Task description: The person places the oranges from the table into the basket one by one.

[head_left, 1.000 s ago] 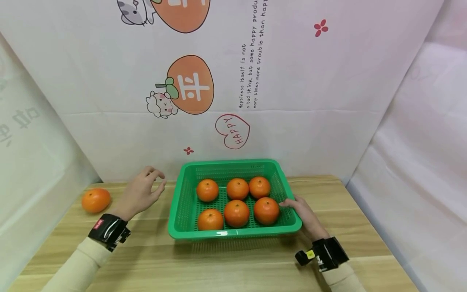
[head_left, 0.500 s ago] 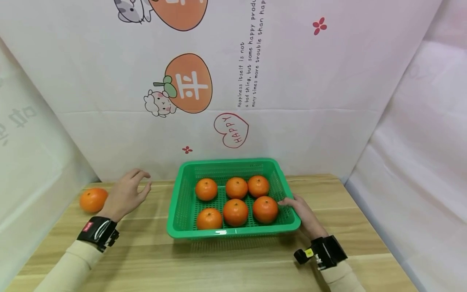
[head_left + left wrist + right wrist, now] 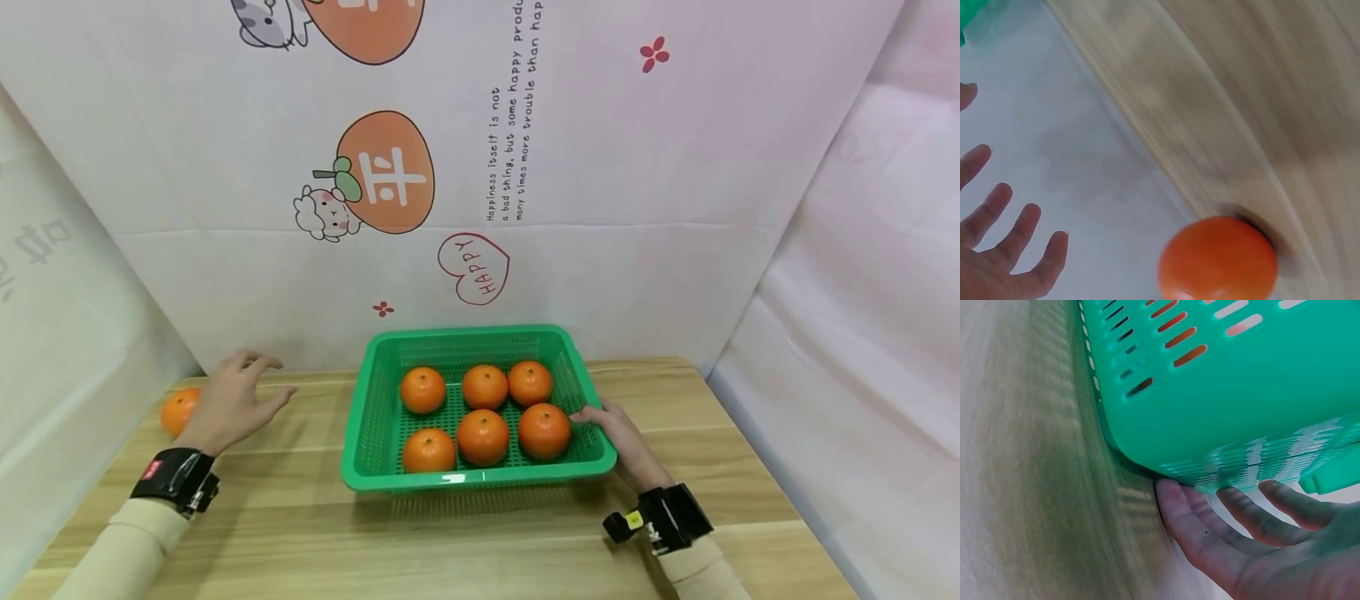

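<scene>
My left hand (image 3: pixel 228 404) hovers over the left side of the table, its fingers spread and nothing in them. It partly covers a lone orange (image 3: pixel 176 413) in the head view. The left wrist view shows that orange (image 3: pixel 1217 261) whole on the wood, apart from the loosely bent fingers (image 3: pixel 1020 236). At the right end of a green plastic basket (image 3: pixel 480 477), my right hand (image 3: pixel 626 446) grips the rim, thumb over the top. Underneath, its fingertips press the basket's outer wall (image 3: pixel 1229 394) near the base. Several oranges (image 3: pixel 483 437) lie inside in two rows.
A wooden table (image 3: pixel 480 542) carries everything. White printed cloth (image 3: pixel 585 275) hangs right behind its back edge, and more white cloth walls (image 3: pixel 847 350) stand at both sides. Each wrist wears a black camera band (image 3: pixel 675 518).
My left hand has moved left, away from the basket, and now overlaps the lone orange in the head view. The right hand keeps its grip on the basket, which stays in place.
</scene>
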A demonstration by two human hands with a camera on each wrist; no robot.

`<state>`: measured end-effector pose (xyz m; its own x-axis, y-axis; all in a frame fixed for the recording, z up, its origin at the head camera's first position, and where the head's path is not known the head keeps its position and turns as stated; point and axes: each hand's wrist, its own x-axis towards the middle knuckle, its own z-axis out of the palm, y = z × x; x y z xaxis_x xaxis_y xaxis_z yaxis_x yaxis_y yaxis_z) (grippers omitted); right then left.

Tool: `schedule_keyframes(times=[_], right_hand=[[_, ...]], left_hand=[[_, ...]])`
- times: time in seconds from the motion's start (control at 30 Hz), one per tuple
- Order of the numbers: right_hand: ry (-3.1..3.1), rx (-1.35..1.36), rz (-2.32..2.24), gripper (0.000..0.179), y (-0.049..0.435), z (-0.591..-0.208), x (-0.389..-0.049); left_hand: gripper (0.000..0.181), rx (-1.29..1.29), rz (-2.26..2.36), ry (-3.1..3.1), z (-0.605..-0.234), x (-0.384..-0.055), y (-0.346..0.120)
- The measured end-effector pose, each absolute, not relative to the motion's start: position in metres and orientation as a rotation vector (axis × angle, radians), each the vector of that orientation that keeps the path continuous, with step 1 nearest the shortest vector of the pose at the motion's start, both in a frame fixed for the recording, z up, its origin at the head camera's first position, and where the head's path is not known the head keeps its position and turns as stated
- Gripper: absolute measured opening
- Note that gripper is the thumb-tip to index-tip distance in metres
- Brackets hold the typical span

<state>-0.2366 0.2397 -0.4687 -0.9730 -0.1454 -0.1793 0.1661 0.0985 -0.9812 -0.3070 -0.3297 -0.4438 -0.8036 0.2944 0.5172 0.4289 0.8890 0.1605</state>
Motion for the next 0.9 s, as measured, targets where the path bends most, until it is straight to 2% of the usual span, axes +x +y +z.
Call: schedule_keyframes(times=[0.4,0.67,0.9], right_hand=[[2.150,0.012,-1.955,0.074,0.237,-0.467,-0.238],[2.132,0.022,-1.965,0.074,0.238,-0.468,-0.237],[2.126,0.021,-1.975,0.074,0.239,-0.469,-0.237]], left_hand=[[0.061,-0.450,-0.358,-2.774,-0.444,-0.303,-0.361],[0.087,-0.348,-0.253,-2.944,-0.447,-0.316,-0.391],[0.091,-0.260,-0.300,-3.008,-0.444,-0.320,-0.408]])
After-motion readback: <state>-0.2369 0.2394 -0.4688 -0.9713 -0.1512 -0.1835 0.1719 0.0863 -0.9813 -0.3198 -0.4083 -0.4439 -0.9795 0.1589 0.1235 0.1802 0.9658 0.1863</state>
